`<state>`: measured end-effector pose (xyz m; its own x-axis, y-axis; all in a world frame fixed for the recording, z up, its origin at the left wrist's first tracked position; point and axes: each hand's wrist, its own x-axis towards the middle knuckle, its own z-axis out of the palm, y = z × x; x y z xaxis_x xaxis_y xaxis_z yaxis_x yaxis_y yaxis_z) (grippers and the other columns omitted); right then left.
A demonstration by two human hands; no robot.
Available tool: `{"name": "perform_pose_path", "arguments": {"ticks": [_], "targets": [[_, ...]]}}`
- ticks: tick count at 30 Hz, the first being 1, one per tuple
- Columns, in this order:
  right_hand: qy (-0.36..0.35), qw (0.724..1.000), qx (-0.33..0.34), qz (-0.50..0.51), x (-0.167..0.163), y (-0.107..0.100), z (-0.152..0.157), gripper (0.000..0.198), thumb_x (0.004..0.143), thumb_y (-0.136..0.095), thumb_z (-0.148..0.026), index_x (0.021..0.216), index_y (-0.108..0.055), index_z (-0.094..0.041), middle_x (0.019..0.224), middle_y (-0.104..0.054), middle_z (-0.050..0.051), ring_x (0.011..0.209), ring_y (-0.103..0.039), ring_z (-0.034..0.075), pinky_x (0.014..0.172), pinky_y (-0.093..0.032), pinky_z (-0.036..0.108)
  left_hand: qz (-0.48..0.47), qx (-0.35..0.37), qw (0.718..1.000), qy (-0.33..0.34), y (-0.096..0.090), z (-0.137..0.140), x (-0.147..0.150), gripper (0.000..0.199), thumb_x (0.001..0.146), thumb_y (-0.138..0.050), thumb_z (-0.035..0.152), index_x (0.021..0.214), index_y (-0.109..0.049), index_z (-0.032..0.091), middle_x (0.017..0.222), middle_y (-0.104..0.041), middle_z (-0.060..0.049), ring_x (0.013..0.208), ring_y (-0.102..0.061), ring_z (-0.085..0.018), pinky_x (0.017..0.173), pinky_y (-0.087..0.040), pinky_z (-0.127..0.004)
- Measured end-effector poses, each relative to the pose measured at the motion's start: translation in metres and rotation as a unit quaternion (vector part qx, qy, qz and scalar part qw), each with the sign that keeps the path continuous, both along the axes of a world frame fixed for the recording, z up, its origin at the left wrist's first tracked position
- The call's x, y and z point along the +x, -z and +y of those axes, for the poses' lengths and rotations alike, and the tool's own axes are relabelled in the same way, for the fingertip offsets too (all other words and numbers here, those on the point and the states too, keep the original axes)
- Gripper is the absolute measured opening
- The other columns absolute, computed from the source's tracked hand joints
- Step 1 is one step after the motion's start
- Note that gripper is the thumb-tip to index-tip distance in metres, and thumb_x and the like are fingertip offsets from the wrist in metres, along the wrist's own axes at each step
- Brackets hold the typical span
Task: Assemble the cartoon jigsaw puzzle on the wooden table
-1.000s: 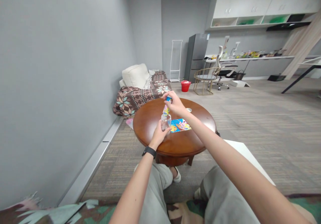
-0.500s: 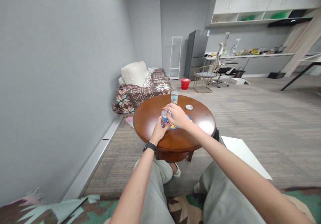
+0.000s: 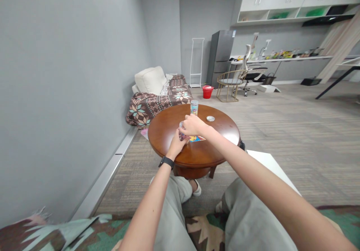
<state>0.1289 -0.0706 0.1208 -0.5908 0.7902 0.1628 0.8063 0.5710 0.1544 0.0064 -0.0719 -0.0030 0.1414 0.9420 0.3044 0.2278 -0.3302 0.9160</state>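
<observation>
My left hand [image 3: 177, 144], with a black band at the wrist, is wrapped around the side of a small canister [image 3: 181, 124] with a pale rim and purplish parts. Over the canister's top, my right hand [image 3: 194, 125] has its fingers curled in and covers most of it. Whatever those fingers pinch is hidden. Just behind them stands a second canister [image 3: 194, 107], light blue with a silver top. A round silver lid [image 3: 210, 118] lies to the right. Under my right wrist a blue and yellow printed sheet [image 3: 197, 139] lies partly covered.
The round brown wooden table [image 3: 165, 119] stands before my knees. Beyond it are a blanket-covered sofa [image 3: 157, 101], a red bucket [image 3: 207, 92] and a gold-framed chair [image 3: 232, 84]. A white panel [image 3: 270, 168] is at the right, and a grey wall closes the left.
My right hand has shifted slightly left and curled down over the canister's top, hiding more of it. My left hand keeps its hold. The view has shifted slightly.
</observation>
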Motion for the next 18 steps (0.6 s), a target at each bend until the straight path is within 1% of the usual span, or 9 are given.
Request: {"name": "perform_pose_path", "arguments": {"ticks": [3,6,7,9,11,12,14,16,18], "targets": [[0.035,0.996,-0.079,-0.006,-0.003,-0.005,0.008,0.033,0.089,-0.052,-0.029,0.092,-0.079,-0.010,0.095,-0.077,0.020,0.089,-0.070,0.031,0.071,-0.044,0.035,0.005,0.018,1.000,0.004,0.000,-0.001,0.000,0.042,0.082,-0.073,0.023,0.118,-0.052,0.017,0.116,-0.069,-0.009,0.105,-0.067,-0.023,0.095,-0.050,-0.035],[0.035,0.991,-0.122,0.036,0.000,-0.006,0.011,0.025,0.085,-0.054,-0.022,0.090,-0.078,-0.016,0.092,-0.078,0.012,0.085,-0.071,0.026,0.068,-0.042,0.030,0.010,0.037,0.999,0.005,0.001,0.000,-0.001,0.043,0.083,-0.072,0.024,0.121,-0.052,0.018,0.121,-0.067,-0.009,0.110,-0.064,-0.023,0.098,-0.048,-0.035],[0.032,0.990,-0.123,0.056,0.001,-0.005,0.011,0.024,0.086,-0.054,-0.021,0.092,-0.078,-0.017,0.093,-0.078,0.010,0.086,-0.071,0.024,0.070,-0.042,0.029,0.013,0.038,0.999,0.004,0.002,0.001,-0.001,0.043,0.084,-0.072,0.025,0.121,-0.052,0.018,0.121,-0.067,-0.010,0.110,-0.064,-0.023,0.098,-0.048,-0.035],[0.030,0.989,-0.103,0.105,0.004,-0.003,0.008,0.026,0.088,-0.056,-0.022,0.107,-0.073,-0.016,0.099,-0.077,0.008,0.091,-0.070,0.023,0.076,-0.044,0.028,0.013,0.035,0.999,0.007,0.004,0.003,-0.001,0.044,0.084,-0.072,0.026,0.122,-0.051,0.017,0.122,-0.067,-0.010,0.110,-0.064,-0.023,0.098,-0.048,-0.035],[0.028,0.986,-0.065,0.154,0.006,-0.003,0.004,0.034,0.091,-0.057,-0.024,0.123,-0.065,-0.014,0.104,-0.076,0.009,0.097,-0.068,0.023,0.084,-0.045,0.030,0.008,0.033,0.999,0.015,0.006,0.004,-0.001,0.046,0.083,-0.072,0.026,0.123,-0.050,0.017,0.123,-0.066,-0.011,0.111,-0.064,-0.023,0.099,-0.047,-0.035],[0.026,0.984,-0.042,0.171,0.006,-0.003,0.003,0.035,0.093,-0.056,-0.026,0.125,-0.063,-0.013,0.103,-0.075,0.010,0.100,-0.067,0.023,0.088,-0.044,0.033,0.006,0.031,0.999,0.018,0.006,0.005,0.000,0.047,0.083,-0.072,0.025,0.124,-0.050,0.016,0.124,-0.066,-0.011,0.111,-0.064,-0.023,0.099,-0.047,-0.036],[0.025,0.983,-0.001,0.182,0.007,-0.003,0.004,0.032,0.099,-0.049,-0.032,0.115,-0.069,-0.013,0.108,-0.073,0.013,0.109,-0.063,0.026,0.097,-0.043,0.039,0.002,0.028,0.999,0.019,0.007,0.006,0.000,0.048,0.083,-0.072,0.025,0.124,-0.049,0.016,0.123,-0.066,-0.012,0.110,-0.064,-0.024,0.099,-0.047,-0.037],[0.031,0.985,0.013,0.171,0.008,0.000,0.008,0.046,0.102,-0.041,-0.042,0.099,-0.076,-0.013,0.125,-0.066,0.017,0.121,-0.056,0.031,0.104,-0.039,0.046,-0.002,0.029,0.999,0.020,0.006,0.005,0.001,0.049,0.083,-0.072,0.025,0.126,-0.049,0.016,0.125,-0.066,-0.013,0.112,-0.064,-0.024,0.100,-0.047,-0.038],[0.029,0.986,-0.038,0.158,0.009,0.006,0.016,0.056,0.102,-0.037,-0.052,0.098,-0.078,-0.013,0.143,-0.055,0.017,0.134,-0.047,0.035,0.110,-0.036,0.049,-0.009,0.032,0.999,0.022,0.005,0.004,0.000,0.051,0.083,-0.072,0.024,0.127,-0.048,0.015,0.127,-0.065,-0.014,0.114,-0.063,-0.024,0.102,-0.046,-0.038]]}}
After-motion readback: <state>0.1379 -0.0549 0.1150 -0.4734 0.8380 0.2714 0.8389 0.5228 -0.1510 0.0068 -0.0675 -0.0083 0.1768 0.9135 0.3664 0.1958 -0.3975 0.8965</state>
